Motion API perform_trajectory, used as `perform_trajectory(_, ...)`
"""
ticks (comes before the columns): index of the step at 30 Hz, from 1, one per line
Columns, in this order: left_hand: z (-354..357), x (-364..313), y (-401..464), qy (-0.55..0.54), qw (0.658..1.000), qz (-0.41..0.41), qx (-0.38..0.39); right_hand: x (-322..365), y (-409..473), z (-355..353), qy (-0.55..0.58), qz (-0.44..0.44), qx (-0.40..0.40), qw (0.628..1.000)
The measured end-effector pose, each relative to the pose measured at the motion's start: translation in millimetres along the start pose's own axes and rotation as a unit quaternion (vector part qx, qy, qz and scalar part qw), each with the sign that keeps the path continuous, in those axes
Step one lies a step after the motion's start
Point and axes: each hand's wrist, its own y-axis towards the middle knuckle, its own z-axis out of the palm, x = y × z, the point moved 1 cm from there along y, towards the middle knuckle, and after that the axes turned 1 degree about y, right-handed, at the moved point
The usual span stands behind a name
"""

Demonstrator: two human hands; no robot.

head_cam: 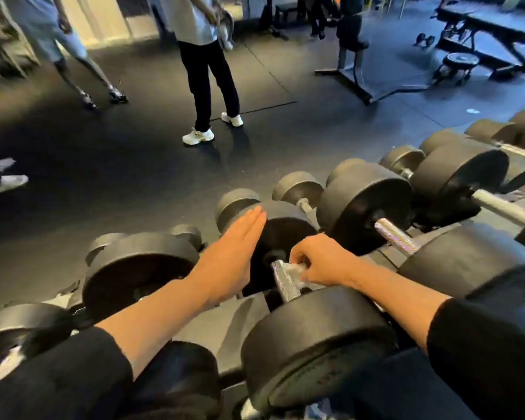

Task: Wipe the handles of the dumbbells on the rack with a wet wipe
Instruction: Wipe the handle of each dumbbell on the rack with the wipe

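1. Right hand [319,262] curls round the knurled handle [282,280] of the middle dumbbell on the rack [225,325], a pale wet wipe [296,269] bunched under its fingers.
2. Left hand [234,256] lies flat, fingers straight and together, against the far black head [282,231] of that same dumbbell, gripping nothing.
3. Just to the right, a neighbouring dumbbell [364,204] shows its bare steel handle.
4. Out on the dark floor [119,153], a bystander in white trainers [198,136] stands well apart from the rack.

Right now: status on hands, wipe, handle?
Right hand grips wipe on handle. Left hand open, flat by the plate. Nothing blocking.
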Motion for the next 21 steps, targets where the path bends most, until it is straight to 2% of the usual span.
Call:
perform_trajectory(2, 0, -16, -4, -0.048, 0.997, -0.055, -0.029, -8, -1, 5, 0.137, 0.028, -0.034, 0.99)
perform_trajectory(4, 3, -28, -11, -0.043, 0.994, -0.082, -0.052, -16, -3, 7, 0.23, 0.045, -0.052, 0.971)
perform_trajectory(7, 15, -36, -19, -0.01, 0.992, -0.11, -0.065, -17, -2, 13, 0.266, 0.023, -0.048, 0.962)
perform_trajectory(11, 16, -47, -20, -0.077, 0.981, -0.157, -0.089, -17, 2, 15, 0.312, 0.035, -0.048, 0.948)
perform_trajectory(17, 18, -46, -22, -0.07, 0.978, -0.18, -0.083, -18, -8, 10, 0.322, 0.042, 0.053, 0.944)
perform_trajectory(21, 17, -45, -23, -0.044, 0.98, -0.174, -0.081, -17, -13, 5, 0.31, 0.041, 0.091, 0.945)
